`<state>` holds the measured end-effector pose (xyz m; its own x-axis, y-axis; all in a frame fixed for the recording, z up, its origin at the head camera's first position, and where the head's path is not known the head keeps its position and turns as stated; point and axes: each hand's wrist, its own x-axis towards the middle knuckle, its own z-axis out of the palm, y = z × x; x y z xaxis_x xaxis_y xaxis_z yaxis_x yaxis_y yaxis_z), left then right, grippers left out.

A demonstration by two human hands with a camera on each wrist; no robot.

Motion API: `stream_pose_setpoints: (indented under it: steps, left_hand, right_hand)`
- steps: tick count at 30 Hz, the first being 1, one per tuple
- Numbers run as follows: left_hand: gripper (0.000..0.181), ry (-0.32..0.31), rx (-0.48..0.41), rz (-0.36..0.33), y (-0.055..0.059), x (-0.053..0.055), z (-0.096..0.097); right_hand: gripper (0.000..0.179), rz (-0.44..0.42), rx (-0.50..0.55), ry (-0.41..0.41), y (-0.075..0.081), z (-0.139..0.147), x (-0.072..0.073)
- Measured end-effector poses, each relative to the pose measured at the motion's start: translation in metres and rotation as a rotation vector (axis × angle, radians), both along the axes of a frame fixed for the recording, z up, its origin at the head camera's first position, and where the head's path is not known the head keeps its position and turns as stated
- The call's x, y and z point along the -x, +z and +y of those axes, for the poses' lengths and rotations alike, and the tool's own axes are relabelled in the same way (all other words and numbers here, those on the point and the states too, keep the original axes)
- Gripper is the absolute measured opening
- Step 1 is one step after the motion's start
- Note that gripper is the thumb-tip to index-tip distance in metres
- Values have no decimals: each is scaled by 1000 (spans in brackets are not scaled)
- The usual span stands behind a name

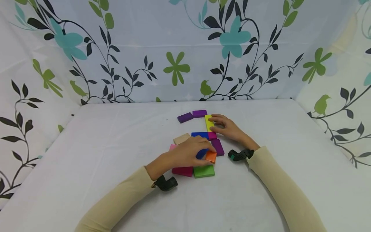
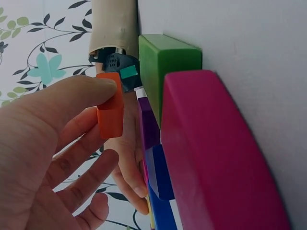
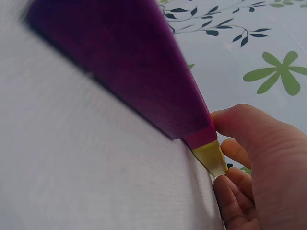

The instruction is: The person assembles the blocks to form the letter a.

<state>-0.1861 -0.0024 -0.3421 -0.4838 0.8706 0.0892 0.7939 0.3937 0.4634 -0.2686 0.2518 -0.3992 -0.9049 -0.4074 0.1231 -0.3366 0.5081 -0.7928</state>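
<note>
My left hand pinches an orange block between thumb and fingers, over the lower part of a group of coloured blocks. In the left wrist view the orange block is held up beside a green block and a dark pink block. My right hand has its thumb and fingers at the right side of a long yellow block. A small magenta block sits just below the yellow one, near the thumb. Under the left hand, a blue block is partly hidden.
Two purple blocks lie at the far end. A blue block, a tan block and a purple block lie around the middle. A white cloth covers the table; a patterned curtain hangs behind it.
</note>
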Motion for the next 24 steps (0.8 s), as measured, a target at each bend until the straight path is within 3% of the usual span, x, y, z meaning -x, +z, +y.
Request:
stream_pose_setpoints:
  steps: [24]
  left_hand:
    - [38, -64, 23, -32, -16, 0, 26]
  right_hand:
    - [51, -12, -9, -21, 0, -1, 0]
